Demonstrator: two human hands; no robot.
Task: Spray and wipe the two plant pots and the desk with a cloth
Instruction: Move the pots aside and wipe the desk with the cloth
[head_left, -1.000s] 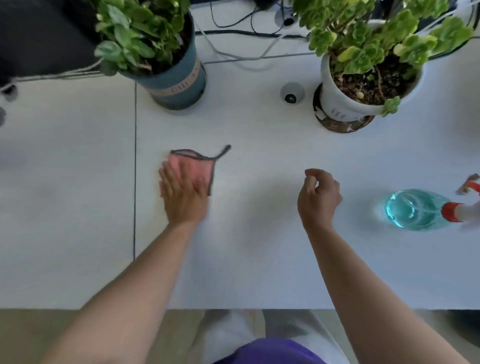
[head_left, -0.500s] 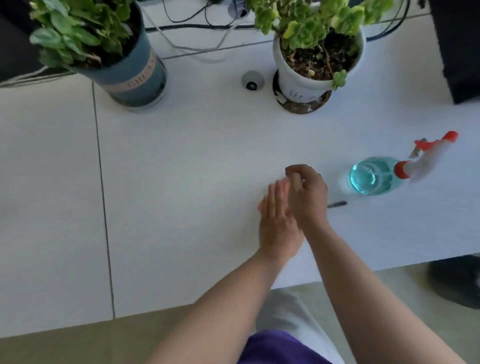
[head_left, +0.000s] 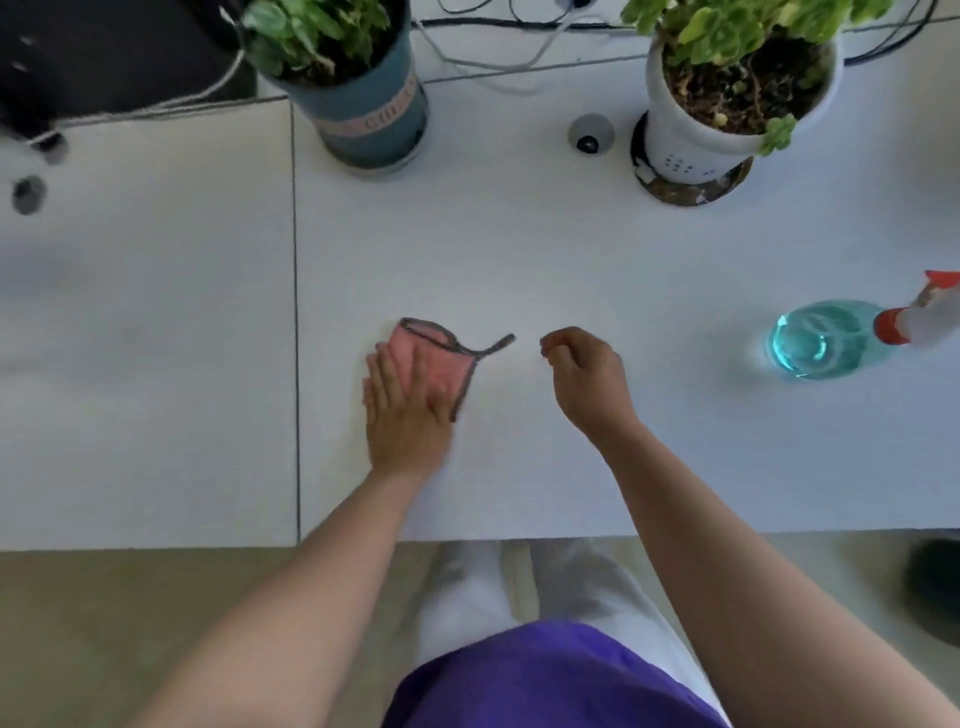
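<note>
Pressing flat on the pink cloth (head_left: 434, 364), the left hand (head_left: 408, 415) has swept back left across the white desk (head_left: 571, 260); half a second ago it sat against the right hand (head_left: 589, 382) with the cloth hidden, now the two hands are well apart and the cloth shows again. Left fingers spread, palm down on the cloth's near half. Right hand hovers loosely curled, thumb and forefinger close together, holding nothing I can make out.

Cloth: pink, dark stitched border, folded roughly triangular, one corner tail trailing right toward the right hand (not touching it). It lies mid-desk, just right of the desk seam (head_left: 296, 312).

Blue pot (head_left: 371, 114) and white pot (head_left: 696, 140) stand at the far edge, white one on a dark saucer (head_left: 691, 189), small grey round gadget (head_left: 590, 133) just left of it. Spray bottle (head_left: 826, 340) with teal liquid lies far right, near the frame edge. Open desk between pots and hands, and left of the seam. Near desk edge sits just below the wrists.
</note>
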